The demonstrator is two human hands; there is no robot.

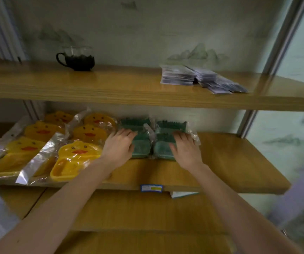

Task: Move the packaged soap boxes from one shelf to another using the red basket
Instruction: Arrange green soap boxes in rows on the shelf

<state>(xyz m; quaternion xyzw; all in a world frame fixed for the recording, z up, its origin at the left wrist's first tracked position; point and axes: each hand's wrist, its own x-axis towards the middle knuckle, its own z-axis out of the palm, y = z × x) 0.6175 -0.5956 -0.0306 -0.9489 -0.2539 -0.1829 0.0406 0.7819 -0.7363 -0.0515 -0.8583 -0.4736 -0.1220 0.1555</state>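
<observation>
Both arms reach far to the middle shelf (230, 162). Left hand (119, 146) and right hand (185, 149) lie palm-down, fingers loosely spread, on green boxes (142, 147). Yellow duck boxes (74, 158) lie left.

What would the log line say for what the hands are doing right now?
left hand: on left green package | right hand: on right green package | place: middle shelf | red basket: unseen

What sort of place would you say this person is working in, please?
Probably a small shop or stockroom: wooden shelves hold rows of identical wrapped yellow duck soap boxes and green ones, and a price-style label is stuck on the shelf edge.
</observation>
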